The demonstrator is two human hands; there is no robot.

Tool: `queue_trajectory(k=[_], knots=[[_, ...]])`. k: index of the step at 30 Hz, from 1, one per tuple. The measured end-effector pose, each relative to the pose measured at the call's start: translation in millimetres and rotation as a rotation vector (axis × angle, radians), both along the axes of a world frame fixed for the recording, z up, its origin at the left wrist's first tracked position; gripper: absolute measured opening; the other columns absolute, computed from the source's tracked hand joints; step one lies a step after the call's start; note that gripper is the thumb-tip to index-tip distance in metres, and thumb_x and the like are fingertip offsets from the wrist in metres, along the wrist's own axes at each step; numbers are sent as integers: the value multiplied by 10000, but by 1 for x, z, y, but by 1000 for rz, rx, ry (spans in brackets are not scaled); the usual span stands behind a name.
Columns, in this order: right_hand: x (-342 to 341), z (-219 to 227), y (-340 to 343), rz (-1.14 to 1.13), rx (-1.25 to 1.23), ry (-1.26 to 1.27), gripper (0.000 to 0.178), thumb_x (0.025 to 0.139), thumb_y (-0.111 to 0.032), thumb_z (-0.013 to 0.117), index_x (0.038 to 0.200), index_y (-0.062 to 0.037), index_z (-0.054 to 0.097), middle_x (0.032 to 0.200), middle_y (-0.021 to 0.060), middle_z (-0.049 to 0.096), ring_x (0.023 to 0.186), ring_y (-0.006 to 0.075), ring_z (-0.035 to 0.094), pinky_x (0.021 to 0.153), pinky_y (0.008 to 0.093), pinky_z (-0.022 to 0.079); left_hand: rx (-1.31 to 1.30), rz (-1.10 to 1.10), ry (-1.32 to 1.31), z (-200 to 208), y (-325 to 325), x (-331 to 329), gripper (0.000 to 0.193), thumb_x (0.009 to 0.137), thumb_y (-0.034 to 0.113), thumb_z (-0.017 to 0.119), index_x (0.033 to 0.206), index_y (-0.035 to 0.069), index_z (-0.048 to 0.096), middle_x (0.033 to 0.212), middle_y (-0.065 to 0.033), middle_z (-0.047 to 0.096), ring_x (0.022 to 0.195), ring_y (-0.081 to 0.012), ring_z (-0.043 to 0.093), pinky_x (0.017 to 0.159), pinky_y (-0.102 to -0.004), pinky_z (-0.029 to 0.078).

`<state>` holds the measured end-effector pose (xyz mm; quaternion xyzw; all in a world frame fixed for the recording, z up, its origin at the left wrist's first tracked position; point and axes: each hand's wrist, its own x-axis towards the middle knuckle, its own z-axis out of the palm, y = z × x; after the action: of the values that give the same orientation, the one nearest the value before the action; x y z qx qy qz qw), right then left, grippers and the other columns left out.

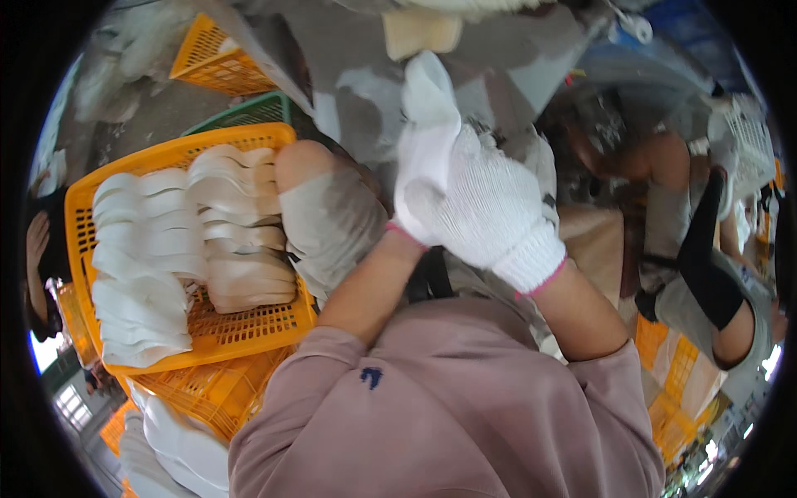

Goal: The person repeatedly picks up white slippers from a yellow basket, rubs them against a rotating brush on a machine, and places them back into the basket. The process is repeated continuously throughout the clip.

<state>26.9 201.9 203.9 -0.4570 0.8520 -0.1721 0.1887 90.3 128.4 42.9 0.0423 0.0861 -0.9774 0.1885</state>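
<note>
A white, curved, insole-shaped piece (430, 87) stands up in front of me, its rounded end pointing away toward a cream-coloured pad. My left hand (421, 203), in a white knitted glove with a pink-edged cuff, is closed round its lower part. My right hand (491, 195), gloved the same way, lies against the left with its fingers curled in at the piece. Its fingertips and most of the left fingers are hidden. To my left, a yellow plastic basket (212, 358) holds stacks of similar wavy white pieces (141, 274), some with a tan tint.
The cream pad (422, 33) sits at the top, beyond the piece, near a grey sheet-like surface (515, 58). Another yellow crate (224, 62) stands far left. More crates and white pieces (187, 440) are below the basket. Another person (668, 191) sits at the right.
</note>
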Motion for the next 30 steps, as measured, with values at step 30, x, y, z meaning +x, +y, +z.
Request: queue_trajectory(k=[30], knots=[[69, 18, 21, 671, -397, -796, 663, 907, -236, 779, 1474, 23, 552, 1194, 207, 772, 912, 292, 788, 763, 385, 613, -916, 1268, -1175, 246, -143, 319, 659, 1108, 515, 496, 1565, 44, 439, 1467, -103, 585, 1277, -275, 614, 1092, -392, 523]])
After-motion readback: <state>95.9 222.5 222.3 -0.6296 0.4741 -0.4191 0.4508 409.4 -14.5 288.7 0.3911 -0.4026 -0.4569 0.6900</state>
